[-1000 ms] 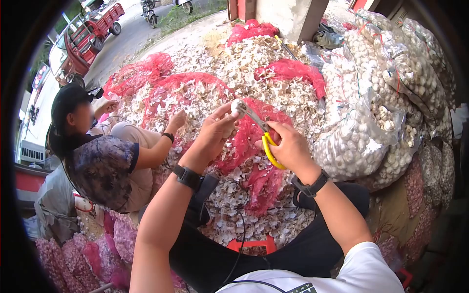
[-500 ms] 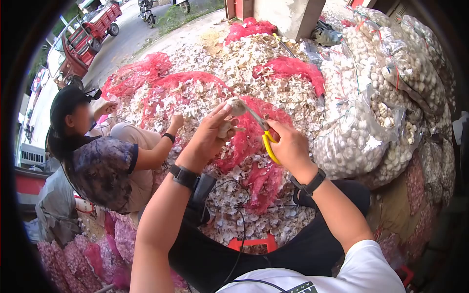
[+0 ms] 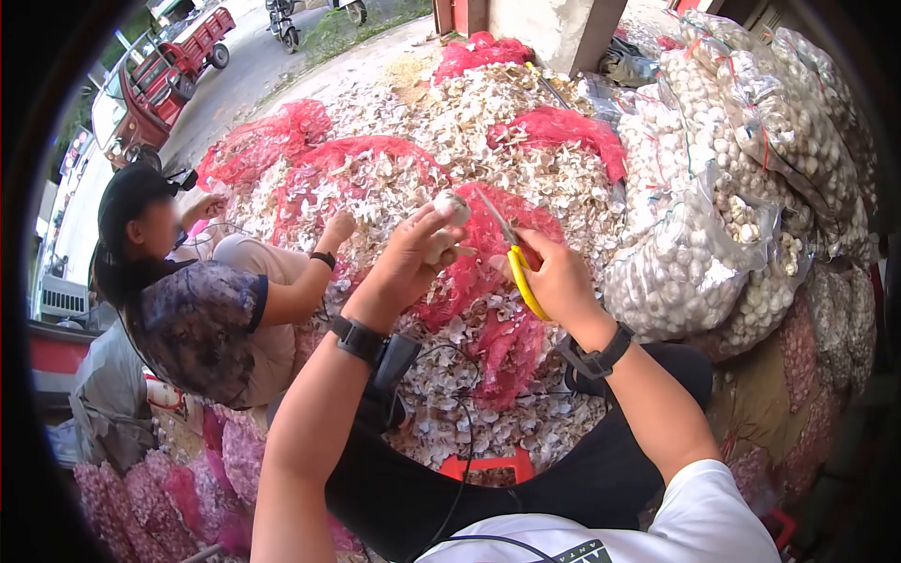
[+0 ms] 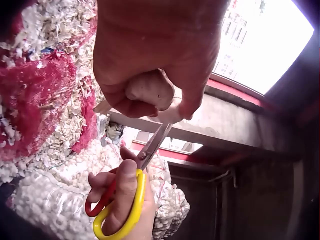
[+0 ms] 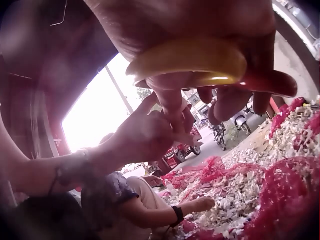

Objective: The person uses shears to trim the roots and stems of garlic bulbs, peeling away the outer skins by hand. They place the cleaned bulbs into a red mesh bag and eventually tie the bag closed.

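Observation:
In the head view my left hand (image 3: 409,260) pinches a whitish garlic bulb (image 3: 452,208) at its fingertips, and a second bulb (image 3: 437,248) lies against the curled fingers. The left wrist view shows a bulb (image 4: 150,90) gripped by the left hand (image 4: 157,47). My right hand (image 3: 560,281) holds scissors (image 3: 522,277) with yellow and red handles, fingers through the loops. Their blades point up and left, just right of the bulb, a little apart from it in the head view. In the right wrist view the yellow handle (image 5: 190,62) crosses beneath the right hand (image 5: 195,25).
Garlic scraps (image 3: 526,188) and red netting (image 3: 554,134) cover the ground ahead. Large clear bags of bulbs (image 3: 680,263) stand at the right. Another person (image 3: 202,300) sits at the left. A red stool edge (image 3: 486,466) shows between the knees, with a dark cable nearby.
The scissors were against the top bulb and now stand slightly to its right, with their blades closer together in the head view. The left hand has shifted only slightly, still holding the bulbs.

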The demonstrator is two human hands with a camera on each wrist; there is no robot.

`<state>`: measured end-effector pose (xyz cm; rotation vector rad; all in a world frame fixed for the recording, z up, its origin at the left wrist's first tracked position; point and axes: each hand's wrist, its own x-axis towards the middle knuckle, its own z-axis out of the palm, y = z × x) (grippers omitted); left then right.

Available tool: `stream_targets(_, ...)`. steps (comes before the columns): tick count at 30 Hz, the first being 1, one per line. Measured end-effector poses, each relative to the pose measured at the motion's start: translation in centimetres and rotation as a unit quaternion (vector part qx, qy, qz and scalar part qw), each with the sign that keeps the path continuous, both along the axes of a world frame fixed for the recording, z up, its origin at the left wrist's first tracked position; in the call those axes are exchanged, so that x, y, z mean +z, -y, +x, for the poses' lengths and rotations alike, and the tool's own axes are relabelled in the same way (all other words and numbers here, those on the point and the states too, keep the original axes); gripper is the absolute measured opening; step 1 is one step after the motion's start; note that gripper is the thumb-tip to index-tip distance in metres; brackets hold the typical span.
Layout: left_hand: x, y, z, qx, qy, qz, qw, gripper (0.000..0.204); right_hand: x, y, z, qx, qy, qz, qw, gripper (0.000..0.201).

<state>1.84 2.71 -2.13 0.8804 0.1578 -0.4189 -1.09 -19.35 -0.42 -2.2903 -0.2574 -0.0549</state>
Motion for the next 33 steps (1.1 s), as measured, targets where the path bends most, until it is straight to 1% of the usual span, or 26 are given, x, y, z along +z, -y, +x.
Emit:
stream_targets(1,0.2,0.0,0.0,-0.014,0.016,-0.001,1.000,0.031,0.1,0.0,0.1,0.002,0.000,-0.001,1.000,0.046)
stream_targets(3,0.2,0.1,-0.1,-0.027,0.032,-0.003,0.999,0.034,0.4,0.1,0.3,0.006,0.024,0.045,0.999,0.047)
stream_targets(4,-0.1,0.2,-0.1,-0.023,0.048,0.045,0.998,0.036,0.7,0.2,0.3,0.007,0.024,0.044,0.999,0.047)
stream_targets(5,0.0,0.4,-0.1,-0.020,0.064,0.094,0.993,0.039,1.2,0.3,0.3,0.008,0.017,0.017,1.000,0.047)
stream_targets(6,0.2,0.6,-0.2,-0.020,0.064,0.094,0.993,0.039,1.5,0.4,0.2,0.008,0.010,-0.009,1.000,0.047)
stream_targets(8,0.8,0.8,-0.4,-0.003,0.138,0.152,0.979,0.047,1.2,0.6,0.2,0.013,0.034,-0.022,0.999,0.046)
stream_targets(9,0.7,0.8,-0.3,-0.003,0.138,0.152,0.979,0.047,1.0,0.6,0.2,0.019,0.057,-0.036,0.998,0.046)
stream_targets(11,0.7,0.8,-0.3,-0.001,0.151,0.223,0.963,0.051,0.4,0.7,0.3,0.024,0.071,-0.030,0.997,0.044)
stream_targets(12,0.8,0.8,-0.3,-0.001,0.151,0.223,0.963,0.051,0.2,0.8,0.3,0.029,0.084,-0.025,0.996,0.042)
stream_targets(13,1.0,0.7,-0.3,-0.004,0.163,0.280,0.946,0.051,0.2,0.9,0.4,0.029,0.084,-0.025,0.996,0.042)
stream_targets(14,1.2,0.6,-0.3,-0.006,0.174,0.335,0.926,0.051,0.2,1.0,0.5,0.041,0.130,-0.044,0.990,0.041)
stream_targets(15,1.0,0.4,-0.2,-0.005,0.173,0.336,0.926,0.051,0.3,1.1,0.7,0.053,0.177,-0.062,0.981,0.040)
stream_targets(16,0.5,0.2,0.0,-0.001,0.205,0.368,0.907,0.050,0.2,1.2,0.9,0.054,0.177,-0.062,0.981,0.040)
stream_targets(17,0.5,0.2,0.0,0.002,0.236,0.400,0.886,0.048,-0.1,1.4,1.0,0.056,0.197,-0.088,0.975,0.040)
stream_targets(18,0.4,0.1,0.0,0.002,0.236,0.400,0.886,0.048,-0.3,1.5,1.1,0.058,0.216,-0.114,0.968,0.040)
stream_targets(19,0.4,0.0,-0.1,-0.003,0.236,0.414,0.879,0.050,-0.4,1.5,1.0,0.058,0.216,-0.114,0.968,0.040)
stream_targets(20,0.4,0.1,-0.1,-0.009,0.235,0.428,0.873,0.052,-0.5,1.4,0.7,0.045,0.187,-0.120,0.974,0.039)
stream_targets(21,0.4,0.1,-0.1,-0.011,0.235,0.427,0.873,0.052,-0.4,1.2,0.5,0.032,0.158,-0.126,0.979,0.039)
stream_targets(22,0.4,0.0,0.0,-0.016,0.233,0.418,0.878,0.054,-0.2,1.1,0.4,0.032,0.158,-0.127,0.979,0.039)
stream_targets(24,0.7,-0.1,0.0,-0.020,0.232,0.408,0.883,0.056,1.4,0.6,0.2,-0.012,0.002,-0.093,0.996,0.040)
stream_targets(26,0.9,0.0,-0.2,-0.007,0.229,0.431,0.873,0.059,2.0,0.4,0.2,-0.013,0.011,-0.097,0.995,0.042)
stream_targets(28,-0.4,0.2,-0.2,-0.016,0.245,0.407,0.880,0.061,1.6,0.5,0.4,-0.015,0.021,-0.101,0.995,0.045)
stream_targets(30,-0.7,0.8,-0.7,-0.028,0.259,0.381,0.887,0.064,-0.5,0.8,1.2,-0.020,-0.042,0.079,0.996,0.049)
stream_targets(31,-0.7,1.3,-1.1,-0.062,0.263,0.359,0.893,0.067,-1.5,0.8,1.6,-0.012,-0.089,0.188,0.978,0.046)
stream_targets(32,-0.3,1.8,-1.6,-0.095,0.267,0.336,0.898,0.069,-0.9,0.4,1.4,-0.014,-0.090,0.187,0.978,0.046)
stream_targets(33,0.6,2.1,-2.0,-0.138,0.257,0.311,0.905,0.071,0.1,-0.1,1.0,-0.006,-0.156,0.341,0.927,0.043)
